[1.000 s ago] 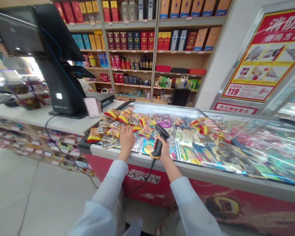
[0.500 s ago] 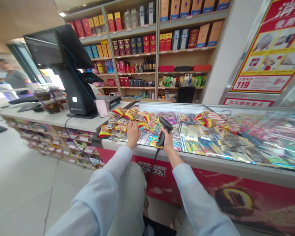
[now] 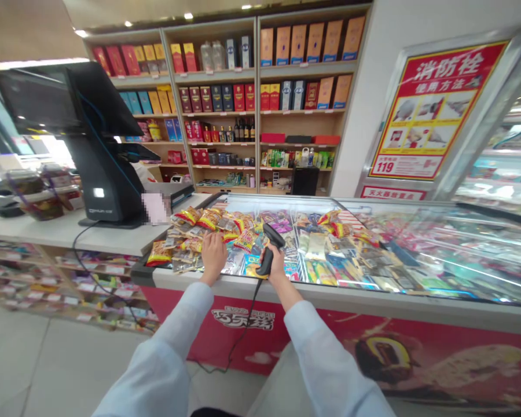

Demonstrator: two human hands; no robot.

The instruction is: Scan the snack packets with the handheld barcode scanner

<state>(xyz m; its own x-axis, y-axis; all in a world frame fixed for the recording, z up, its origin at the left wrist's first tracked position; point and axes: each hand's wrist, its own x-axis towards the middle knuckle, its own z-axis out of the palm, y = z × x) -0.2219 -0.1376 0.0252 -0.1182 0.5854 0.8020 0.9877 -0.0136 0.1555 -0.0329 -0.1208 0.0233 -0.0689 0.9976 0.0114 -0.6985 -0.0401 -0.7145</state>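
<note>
Terminal: black screen stand on the white counter, left of the packets; I see nothing touching it.
Packets: red-and-yellow snack packets heaped on the near left of the freezer; I judge the pile loose, so a sideways push could send the outermost over the edge.
Left hand: palm down at the pile's near side, fingers reaching onto it; I cannot tell whether they pinch a packet. Pressing hard could crush the contents or crease a printed code.
Scanner: black handheld unit, upright above the freezer top, head tipped up and away, just right of the packets.
Right hand: fingers wrapped around the scanner's handle. A slackened grip could drop it onto the glass.
Cord: black scanner cord hanging down the freezer front; a snag below could, in my judgement, jerk the scanner off aim.
</note>
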